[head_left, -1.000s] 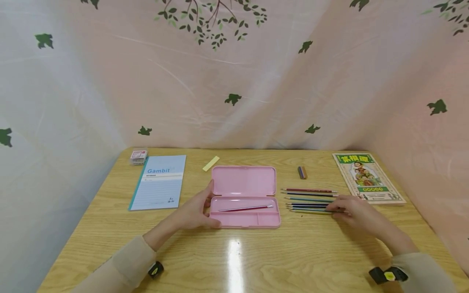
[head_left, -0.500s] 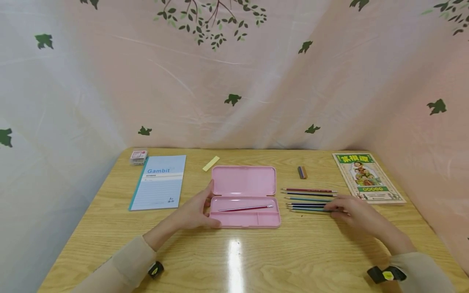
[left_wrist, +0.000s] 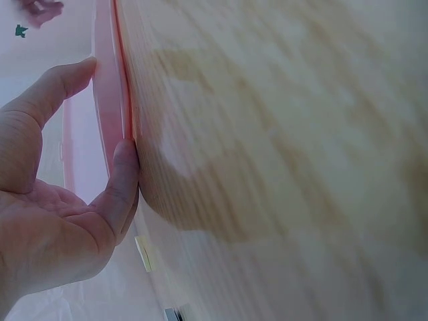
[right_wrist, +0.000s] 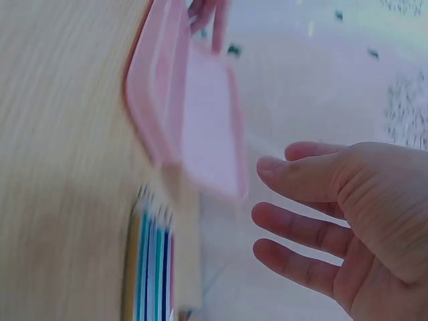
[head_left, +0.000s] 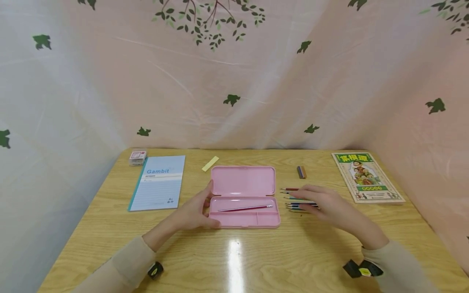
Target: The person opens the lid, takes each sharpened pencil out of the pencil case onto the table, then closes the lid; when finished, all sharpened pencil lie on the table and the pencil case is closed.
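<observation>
An open pink pencil case [head_left: 243,181] lies mid-table, lid folded back. One dark red pencil [head_left: 245,208] lies in its long compartment. My left hand [head_left: 196,209] holds the case's left end; in the left wrist view, thumb and fingers press on its pink side [left_wrist: 110,100]. Just right of the case several pencils [head_left: 293,198] lie side by side, points to the left. Over them is my right hand [head_left: 326,205], covering their right ends in the head view. The right wrist view shows loosely bent fingers with nothing between them, apart from the pencils [right_wrist: 154,267].
At left lie a blue notebook [head_left: 157,183] and a small white box [head_left: 137,158]. Behind the case is a pale yellow strip [head_left: 210,163]. A small brown and dark block [head_left: 301,172] sits behind the pencils, and a green-bordered booklet [head_left: 366,179] at far right.
My right hand has moved left, from the right ends of the pencils to over their middle, and its fingers have spread. My left hand has stayed on the case.
</observation>
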